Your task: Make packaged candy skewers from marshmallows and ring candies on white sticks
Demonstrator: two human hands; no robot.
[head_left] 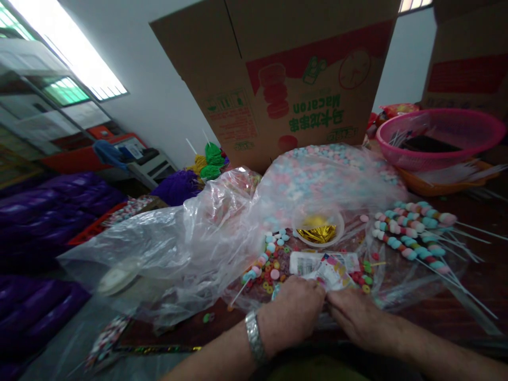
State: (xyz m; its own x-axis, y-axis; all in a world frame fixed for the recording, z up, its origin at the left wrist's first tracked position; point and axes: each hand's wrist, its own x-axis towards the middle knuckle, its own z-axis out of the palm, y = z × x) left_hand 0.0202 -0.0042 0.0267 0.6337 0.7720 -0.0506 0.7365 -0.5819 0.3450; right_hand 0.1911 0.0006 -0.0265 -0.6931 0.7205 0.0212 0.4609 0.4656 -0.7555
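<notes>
Pinching a small printed packet (pixel 331 272) between them, the left hand (pixel 291 312) and the right hand (pixel 355 315) meet at the near edge of the table (pixel 488 280), knuckles up and fingertips together. The packet is a flat, crinkled clear wrapper with a white ground and bits of pink, blue and yellow print; its near end disappears under the fingers, so each grip is clenched on it. A metal watch band (pixel 254 338) circles the left wrist.

Just beyond the packet lies a white label card (pixel 307 262), and to its left a skewer (pixel 254 275) loaded with pastel candy pieces rests among loose ring-shaped candies (pixel 273 270) in red, orange and green. A little farther stands a clear plastic cup (pixel 317 225) holding gold foil ties. To the right, finished candy skewers (pixel 413 233) lie side by side, their white sticks pointing right and near. Behind the cup bulges a big clear bag (pixel 317 174) full of pink, blue and white candies, and loose crumpled plastic sheeting (pixel 170 243) spreads to the left. Far back stands a cardboard box (pixel 278 74) printed upside down with "Macaron"; at far right a pink basket (pixel 440 135) sits on an orange one.
</notes>
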